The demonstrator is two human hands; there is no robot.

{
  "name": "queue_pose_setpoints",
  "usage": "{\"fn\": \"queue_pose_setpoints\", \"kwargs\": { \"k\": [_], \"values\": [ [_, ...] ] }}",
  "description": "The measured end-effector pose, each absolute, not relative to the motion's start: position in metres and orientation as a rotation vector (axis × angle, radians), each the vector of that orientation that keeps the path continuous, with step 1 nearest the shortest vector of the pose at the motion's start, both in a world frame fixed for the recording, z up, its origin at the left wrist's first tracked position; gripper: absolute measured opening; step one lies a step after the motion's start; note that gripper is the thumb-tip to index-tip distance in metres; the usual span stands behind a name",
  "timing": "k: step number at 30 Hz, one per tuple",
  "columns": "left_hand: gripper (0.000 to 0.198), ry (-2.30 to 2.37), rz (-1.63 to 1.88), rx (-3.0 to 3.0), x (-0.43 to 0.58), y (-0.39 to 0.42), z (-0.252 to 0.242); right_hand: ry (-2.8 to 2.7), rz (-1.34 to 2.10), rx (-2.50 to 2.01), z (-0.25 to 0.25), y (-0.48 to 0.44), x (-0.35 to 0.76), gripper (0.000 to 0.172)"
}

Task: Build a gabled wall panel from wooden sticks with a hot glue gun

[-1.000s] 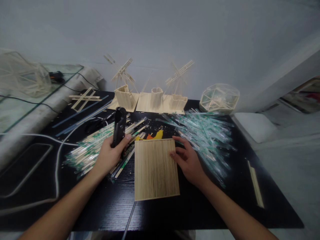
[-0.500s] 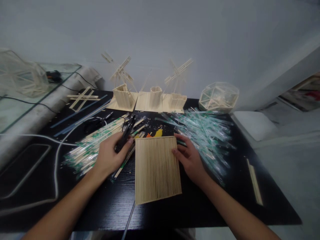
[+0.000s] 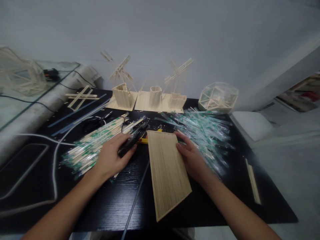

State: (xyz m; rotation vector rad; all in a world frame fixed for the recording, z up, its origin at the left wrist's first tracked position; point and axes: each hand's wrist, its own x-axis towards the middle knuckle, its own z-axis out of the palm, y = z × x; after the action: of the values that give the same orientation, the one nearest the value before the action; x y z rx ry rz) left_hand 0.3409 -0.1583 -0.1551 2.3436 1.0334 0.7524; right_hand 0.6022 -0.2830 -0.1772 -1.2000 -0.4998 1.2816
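Note:
My right hand [image 3: 193,156] grips the right edge of a flat panel of thin wooden sticks [image 3: 168,170], thumb on its near face. The panel is tilted and turned above the black table. In my left hand [image 3: 113,155] is a pair of black pliers [image 3: 132,140], the tip pointing away toward the back of the table. Behind the panel lies a yellow tool that looks like a glue gun [image 3: 143,141], mostly hidden, and a cord [image 3: 136,196] runs to the front edge. Beside my left hand is a pile of wrapped wooden sticks [image 3: 87,146].
Empty-looking plastic wrappers [image 3: 207,130] heap on the right. Along the wall stand stick models on bases [image 3: 148,101] and a polyhedron frame [image 3: 218,96]. Crossed sticks [image 3: 82,97] and a white cable [image 3: 55,166] are on the left; loose sticks [image 3: 253,181] lie at right.
My right hand has turned the panel, its lower end swinging nearer and to the right. The pliers in my left hand have moved slightly right and tipped lower. More of the yellow tool shows.

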Motion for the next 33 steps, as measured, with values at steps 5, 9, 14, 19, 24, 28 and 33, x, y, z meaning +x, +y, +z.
{"fn": "queue_pose_setpoints", "kwargs": {
  "k": [5, 9, 14, 19, 24, 28, 33],
  "values": [
    [0.03, 1.054, 0.709, 2.255, 0.342, -0.157, -0.156, -0.628, 1.191, -1.225, -0.175, -0.285, 0.606, 0.06],
    [0.031, 1.083, 0.76, 2.195, 0.34, -0.158, -0.157, -0.872, 0.781, -1.354, -0.157, -0.296, 0.609, 0.028],
    [0.028, 1.098, 0.874, 2.233, 0.338, -0.16, -0.152, -1.143, 0.059, -1.449, -0.137, -0.314, 0.6, 0.009],
    [0.026, 1.062, 0.897, 2.278, 0.339, -0.166, -0.15, -1.452, -0.088, -1.373, -0.144, -0.322, 0.592, 0.042],
    [0.028, 1.064, 0.83, 2.288, 0.341, -0.173, -0.151, -1.589, 0.062, -1.29, -0.155, -0.321, 0.599, 0.047],
    [0.029, 1.068, 0.794, 2.318, 0.341, -0.175, -0.151, -1.553, 0.173, -1.345, -0.159, -0.318, 0.604, 0.028],
    [0.03, 1.133, 0.809, 2.371, 0.343, -0.175, -0.152, -1.623, 0.187, -1.368, -0.162, -0.318, 0.601, 0.035]
  ]
}}
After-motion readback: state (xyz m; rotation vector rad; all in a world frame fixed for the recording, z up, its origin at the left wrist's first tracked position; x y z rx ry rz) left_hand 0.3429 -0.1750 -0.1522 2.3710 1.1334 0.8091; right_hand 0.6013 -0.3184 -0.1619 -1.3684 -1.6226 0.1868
